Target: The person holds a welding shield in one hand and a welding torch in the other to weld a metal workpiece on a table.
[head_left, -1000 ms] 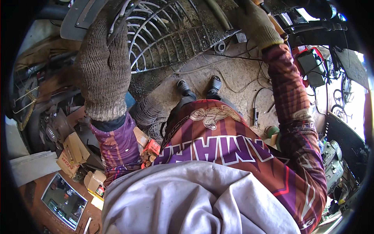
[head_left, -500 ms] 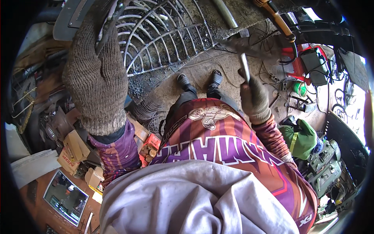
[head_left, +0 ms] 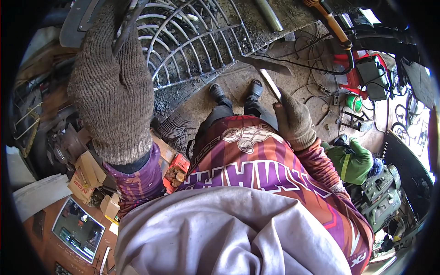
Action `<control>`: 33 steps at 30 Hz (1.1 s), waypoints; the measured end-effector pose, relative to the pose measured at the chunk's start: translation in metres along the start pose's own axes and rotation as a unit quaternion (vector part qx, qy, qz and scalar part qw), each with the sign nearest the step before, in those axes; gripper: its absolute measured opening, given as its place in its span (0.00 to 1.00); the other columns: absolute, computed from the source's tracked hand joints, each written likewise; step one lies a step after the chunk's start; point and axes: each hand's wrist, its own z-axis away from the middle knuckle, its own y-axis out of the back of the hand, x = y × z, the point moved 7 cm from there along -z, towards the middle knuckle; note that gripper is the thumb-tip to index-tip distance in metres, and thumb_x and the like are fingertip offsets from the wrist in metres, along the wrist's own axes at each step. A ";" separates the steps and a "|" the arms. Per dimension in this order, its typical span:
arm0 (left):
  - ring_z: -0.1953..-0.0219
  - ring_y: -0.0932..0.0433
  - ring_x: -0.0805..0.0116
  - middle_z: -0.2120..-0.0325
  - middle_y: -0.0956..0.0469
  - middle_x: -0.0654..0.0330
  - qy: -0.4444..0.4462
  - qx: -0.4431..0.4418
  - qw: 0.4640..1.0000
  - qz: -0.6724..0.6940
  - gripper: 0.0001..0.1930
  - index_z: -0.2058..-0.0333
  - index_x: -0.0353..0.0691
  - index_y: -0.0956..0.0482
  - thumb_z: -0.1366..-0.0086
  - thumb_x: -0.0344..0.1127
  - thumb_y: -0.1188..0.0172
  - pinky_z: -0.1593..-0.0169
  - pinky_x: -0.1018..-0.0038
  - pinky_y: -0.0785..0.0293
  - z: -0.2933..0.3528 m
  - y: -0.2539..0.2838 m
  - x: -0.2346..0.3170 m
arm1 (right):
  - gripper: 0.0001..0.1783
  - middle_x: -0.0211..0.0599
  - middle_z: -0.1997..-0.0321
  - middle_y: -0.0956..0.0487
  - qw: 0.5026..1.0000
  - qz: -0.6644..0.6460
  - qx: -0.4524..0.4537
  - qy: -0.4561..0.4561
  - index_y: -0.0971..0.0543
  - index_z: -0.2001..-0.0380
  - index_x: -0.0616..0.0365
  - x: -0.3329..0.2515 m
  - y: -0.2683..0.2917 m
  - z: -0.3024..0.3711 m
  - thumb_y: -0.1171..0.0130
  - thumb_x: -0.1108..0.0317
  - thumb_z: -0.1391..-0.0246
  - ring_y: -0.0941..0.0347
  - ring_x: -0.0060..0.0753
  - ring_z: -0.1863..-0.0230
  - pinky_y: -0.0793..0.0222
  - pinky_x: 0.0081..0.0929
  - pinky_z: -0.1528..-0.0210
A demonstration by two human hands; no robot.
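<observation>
Gritty bench (head_left: 295, 18), curved grille (head_left: 210, 32); right hand (head_left: 295, 118) grips hammer (head_left: 269, 84)

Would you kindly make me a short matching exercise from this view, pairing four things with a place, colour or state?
1. gloved right hand
2. metal-rod grille
3. small basket
4. reflective panel

A. in the lower-left corner
B. on the worktop
C. gripping a pale handle
D. red

Pairs: 1-C, 2-B, 3-D, 4-A

Lower left: red crate (head_left: 181, 162), cardboard box (head_left: 88, 170), reflective panel (head_left: 78, 228).
</observation>
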 end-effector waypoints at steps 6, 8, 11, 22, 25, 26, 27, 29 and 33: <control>0.48 0.18 0.58 0.49 0.19 0.48 0.093 0.029 0.979 0.180 0.18 0.42 0.43 0.21 0.29 0.29 0.45 0.47 0.69 0.21 0.000 -0.003 -0.007 | 0.21 0.53 0.69 0.20 0.999 0.029 -0.021 -0.002 0.26 0.43 0.58 -0.004 -0.004 0.000 0.46 0.66 0.38 0.21 0.59 0.68 0.27 0.46 0.67; 0.48 0.19 0.59 0.49 0.19 0.48 0.129 0.038 0.960 0.245 0.17 0.43 0.41 0.21 0.29 0.30 0.44 0.47 0.70 0.21 0.002 -0.010 -0.010 | 0.22 0.53 0.70 0.20 0.999 0.042 0.001 0.013 0.27 0.41 0.59 -0.010 0.000 0.000 0.45 0.67 0.39 0.21 0.58 0.69 0.27 0.46 0.68; 0.48 0.19 0.61 0.48 0.20 0.48 0.115 0.006 0.975 0.188 0.17 0.43 0.35 0.22 0.29 0.30 0.44 0.46 0.72 0.21 -0.004 -0.003 -0.006 | 0.23 0.52 0.70 0.20 0.995 0.060 0.046 0.068 0.27 0.41 0.60 -0.020 0.008 0.003 0.44 0.67 0.39 0.21 0.58 0.71 0.27 0.46 0.69; 0.50 0.17 0.61 0.50 0.19 0.49 0.168 0.053 0.928 0.327 0.18 0.44 0.30 0.23 0.29 0.31 0.42 0.48 0.72 0.20 0.000 -0.006 -0.014 | 0.22 0.55 0.67 0.20 0.999 0.029 0.017 0.015 0.27 0.41 0.61 -0.014 0.001 0.000 0.47 0.70 0.38 0.20 0.59 0.68 0.26 0.45 0.65; 0.51 0.17 0.60 0.51 0.19 0.49 -0.039 -0.024 0.997 -0.062 0.18 0.43 0.34 0.23 0.31 0.29 0.42 0.48 0.73 0.20 -0.003 -0.003 0.008 | 0.21 0.49 0.72 0.21 0.999 -0.009 0.050 -0.014 0.25 0.42 0.63 -0.011 0.008 0.002 0.47 0.70 0.36 0.21 0.46 0.72 0.28 0.34 0.67; 0.52 0.17 0.59 0.51 0.19 0.49 0.065 -0.001 0.992 0.106 0.19 0.43 0.36 0.22 0.32 0.28 0.42 0.49 0.73 0.20 0.003 -0.006 -0.005 | 0.20 0.49 0.71 0.20 0.998 -0.040 0.032 -0.036 0.25 0.42 0.62 -0.015 0.013 0.002 0.46 0.70 0.36 0.20 0.44 0.71 0.28 0.34 0.66; 0.53 0.17 0.58 0.51 0.19 0.50 0.166 0.022 0.948 0.270 0.19 0.43 0.39 0.21 0.33 0.27 0.42 0.49 0.73 0.20 0.011 -0.011 -0.018 | 0.20 0.49 0.71 0.20 0.998 -0.042 0.031 -0.035 0.25 0.42 0.62 -0.015 0.013 0.005 0.46 0.70 0.36 0.20 0.44 0.71 0.28 0.34 0.66; 0.53 0.17 0.57 0.51 0.19 0.50 0.060 0.013 0.994 0.091 0.19 0.43 0.41 0.21 0.33 0.27 0.42 0.49 0.73 0.20 0.001 0.002 -0.005 | 0.20 0.46 0.73 0.22 0.999 -0.016 0.026 -0.018 0.25 0.42 0.63 -0.017 0.014 0.008 0.46 0.69 0.36 0.23 0.39 0.72 0.29 0.33 0.68; 0.52 0.17 0.56 0.50 0.20 0.49 0.026 -0.018 0.999 0.031 0.20 0.43 0.43 0.21 0.34 0.27 0.41 0.50 0.71 0.19 -0.001 -0.001 -0.002 | 0.20 0.46 0.72 0.22 0.999 0.029 0.025 -0.036 0.25 0.43 0.63 -0.016 0.015 0.008 0.47 0.70 0.36 0.23 0.37 0.72 0.29 0.31 0.67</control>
